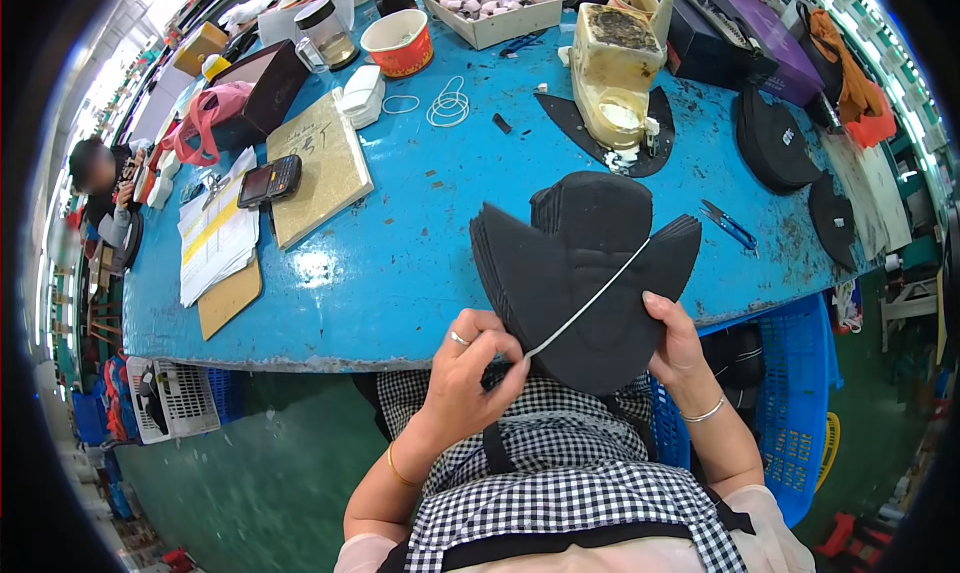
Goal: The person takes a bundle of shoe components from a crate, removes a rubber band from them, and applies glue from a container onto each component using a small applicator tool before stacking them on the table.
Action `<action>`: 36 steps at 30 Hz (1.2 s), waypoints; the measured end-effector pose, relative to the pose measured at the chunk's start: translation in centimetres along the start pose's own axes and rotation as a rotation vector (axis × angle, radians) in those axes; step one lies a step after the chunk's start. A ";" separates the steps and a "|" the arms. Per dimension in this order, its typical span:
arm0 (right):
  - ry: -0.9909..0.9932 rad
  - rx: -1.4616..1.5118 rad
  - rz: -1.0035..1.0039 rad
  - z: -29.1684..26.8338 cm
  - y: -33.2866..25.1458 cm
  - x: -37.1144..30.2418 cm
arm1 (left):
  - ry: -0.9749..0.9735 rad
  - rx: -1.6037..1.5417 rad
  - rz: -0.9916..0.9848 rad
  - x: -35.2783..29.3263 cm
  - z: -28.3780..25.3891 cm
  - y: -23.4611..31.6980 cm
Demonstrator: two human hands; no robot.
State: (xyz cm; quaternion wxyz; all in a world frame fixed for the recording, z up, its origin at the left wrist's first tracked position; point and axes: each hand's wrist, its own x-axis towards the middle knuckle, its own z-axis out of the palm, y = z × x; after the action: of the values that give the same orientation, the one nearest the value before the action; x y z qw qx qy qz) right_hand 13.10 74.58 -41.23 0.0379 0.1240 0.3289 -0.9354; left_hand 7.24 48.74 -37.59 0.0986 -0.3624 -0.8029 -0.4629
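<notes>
A thick stack of black cut pieces (590, 313), shaped like shoe uppers with two side wings and a tongue, tilts over the table's front edge before me. A white elastic band (592, 301) runs slantwise across its face, from the right wing down to the lower left edge. There my left hand (478, 363) pinches the band, finger and thumb closed. On the right side of the stack, my right hand (680, 343) grips it with the thumb on the front face; its other fingers are partly hidden behind.
Thread snips (730, 225) lie to the right, near more black stacked pieces (775, 143). Beyond stands a glue-stained dispenser (615, 73). Loose white bands (448, 105), a bowl (398, 45) and a handheld device (270, 181) are leftward. A blue crate (795, 403) stands below right; another person sits far left.
</notes>
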 end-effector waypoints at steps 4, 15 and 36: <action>-0.016 -0.151 0.033 -0.1 -2.6 -0.2 | -0.146 -0.456 -0.021 1.0 -1.5 -0.3; -0.063 -0.414 0.233 0.7 -2.4 -2.0 | 0.028 -0.524 -0.602 11.8 -3.1 -6.5; 0.023 -1.022 0.483 2.1 -8.4 4.5 | -0.564 -0.053 0.273 6.6 1.1 -2.5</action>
State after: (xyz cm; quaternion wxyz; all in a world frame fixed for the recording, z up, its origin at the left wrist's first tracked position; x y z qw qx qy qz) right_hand 7.06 79.92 -35.70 0.3027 0.1717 0.7028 -0.6205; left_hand 0.99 52.10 -36.62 -0.0761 -0.5835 -0.7302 -0.3473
